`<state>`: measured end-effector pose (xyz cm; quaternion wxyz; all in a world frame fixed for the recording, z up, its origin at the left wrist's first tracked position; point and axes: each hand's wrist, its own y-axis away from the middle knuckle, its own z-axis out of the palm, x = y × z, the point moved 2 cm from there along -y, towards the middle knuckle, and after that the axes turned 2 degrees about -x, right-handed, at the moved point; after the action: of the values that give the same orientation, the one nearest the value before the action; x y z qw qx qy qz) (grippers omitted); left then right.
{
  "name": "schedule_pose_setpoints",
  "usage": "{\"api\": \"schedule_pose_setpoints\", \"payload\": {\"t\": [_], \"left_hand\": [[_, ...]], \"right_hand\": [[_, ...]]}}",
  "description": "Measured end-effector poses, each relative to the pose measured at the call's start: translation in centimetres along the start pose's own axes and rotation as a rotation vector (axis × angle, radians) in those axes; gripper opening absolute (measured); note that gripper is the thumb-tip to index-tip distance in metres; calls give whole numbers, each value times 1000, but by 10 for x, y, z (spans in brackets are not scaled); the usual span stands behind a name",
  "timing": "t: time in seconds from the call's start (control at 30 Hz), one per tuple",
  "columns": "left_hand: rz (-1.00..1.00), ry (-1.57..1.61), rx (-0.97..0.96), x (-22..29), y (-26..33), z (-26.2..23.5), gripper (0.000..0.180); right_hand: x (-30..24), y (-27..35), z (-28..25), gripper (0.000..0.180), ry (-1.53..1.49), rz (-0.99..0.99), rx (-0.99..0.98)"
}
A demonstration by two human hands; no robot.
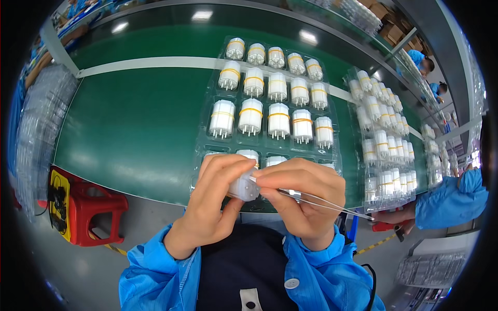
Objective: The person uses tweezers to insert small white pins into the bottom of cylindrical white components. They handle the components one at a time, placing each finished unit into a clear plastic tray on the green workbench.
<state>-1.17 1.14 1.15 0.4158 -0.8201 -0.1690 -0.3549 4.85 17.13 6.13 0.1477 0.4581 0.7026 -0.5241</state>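
My left hand (205,202) is closed round a whitish cylindrical housing (244,190), its end face turned toward me. Against the upper rim of that housing, my right hand (306,194) pinches with thumb and forefinger; whatever small part is there is mostly covered. A pair of metal tweezers (337,206) lies across the same right hand, its ends pointing out to the right. Just beyond both hands sits a clear plastic tray (204,142) holding rows of white cylindrical plugs (251,117), with metal pins and yellow-orange bands. My hands hide part of its nearest row.
The tray rests on a green conveyor belt (135,119) with a white strip across it. Further right stand more filled trays (367,199) and a co-worker's blue sleeve (451,202). Stacked clear trays (44,114) line the left. A red stool (98,207) stands below left.
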Motion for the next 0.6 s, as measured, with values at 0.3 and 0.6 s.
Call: {"api": "schedule_pose_setpoints", "payload": {"t": [0.3,0.6], "left_hand": [[-50,104,231,-4,2,8,58],[12,0,157,0,2,8,64]], "right_hand": [[4,22,11,17,-548,158,332],[6,27,17,17,-474,134,283]]}}
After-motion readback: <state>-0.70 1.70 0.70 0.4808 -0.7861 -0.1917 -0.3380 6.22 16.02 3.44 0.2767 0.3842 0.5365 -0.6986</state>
